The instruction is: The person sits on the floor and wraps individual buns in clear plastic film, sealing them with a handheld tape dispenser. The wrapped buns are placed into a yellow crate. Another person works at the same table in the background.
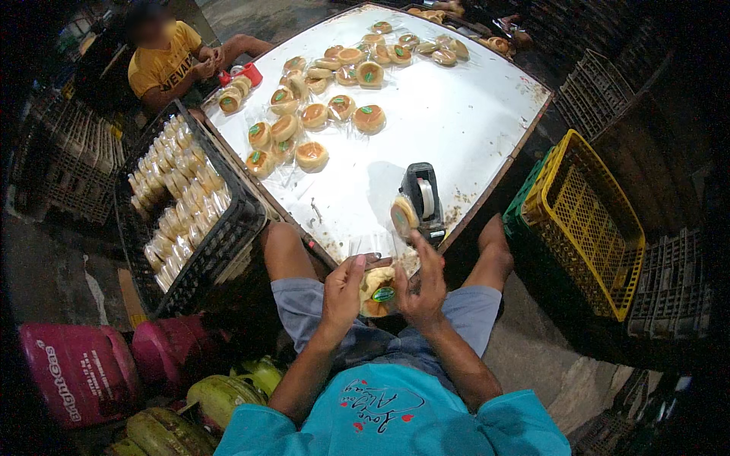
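Observation:
My left hand (343,285) grips a clear plastic bag holding a round bun (374,308) with a green oval label, just off the table's near corner. On the bag's other side is my right hand (423,285), fingers spread and slightly blurred; whether it touches the bag I cannot tell. Past its fingertips, a bagged bun (402,215) leans against a black tape dispenser (436,214) with a roll of clear tape. Many bagged round buns (369,118), several with green labels, lie across the left and far parts of the white table (456,114).
A black crate (242,219) of packed buns stands left of the table. Empty yellow (590,228) and green (516,211) crates are at the right. Pink gas cylinders (80,370) and green fruit (222,399) sit lower left. Another person (165,62) sits far left, beside a red tape dispenser (248,74).

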### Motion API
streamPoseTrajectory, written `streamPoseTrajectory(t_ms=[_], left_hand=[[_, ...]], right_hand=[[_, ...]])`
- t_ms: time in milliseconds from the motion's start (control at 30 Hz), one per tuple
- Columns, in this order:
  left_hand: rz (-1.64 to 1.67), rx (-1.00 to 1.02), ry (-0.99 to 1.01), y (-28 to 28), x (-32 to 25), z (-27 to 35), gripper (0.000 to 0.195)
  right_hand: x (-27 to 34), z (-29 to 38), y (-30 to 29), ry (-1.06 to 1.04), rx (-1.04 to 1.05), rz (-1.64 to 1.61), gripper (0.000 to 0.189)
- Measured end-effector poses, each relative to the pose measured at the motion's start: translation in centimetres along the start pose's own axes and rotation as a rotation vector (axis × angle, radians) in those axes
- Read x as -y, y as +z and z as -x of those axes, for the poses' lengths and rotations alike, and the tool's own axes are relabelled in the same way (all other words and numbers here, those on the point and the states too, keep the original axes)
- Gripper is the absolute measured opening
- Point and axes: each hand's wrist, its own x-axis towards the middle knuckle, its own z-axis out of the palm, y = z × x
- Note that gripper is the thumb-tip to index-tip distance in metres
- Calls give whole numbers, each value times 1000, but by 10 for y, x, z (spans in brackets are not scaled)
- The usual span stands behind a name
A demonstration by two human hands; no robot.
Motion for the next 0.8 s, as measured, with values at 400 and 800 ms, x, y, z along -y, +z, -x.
streamPoseTrajectory(t_ms=[400,800], left_hand=[[-596,62,588,11,-10,-1,32],[-292,0,260,6,-5,-5,23]], right_hand=[[-2,-8,-18,608,328,-1238,22],[-12,-16,-33,185,431,-438,16]])
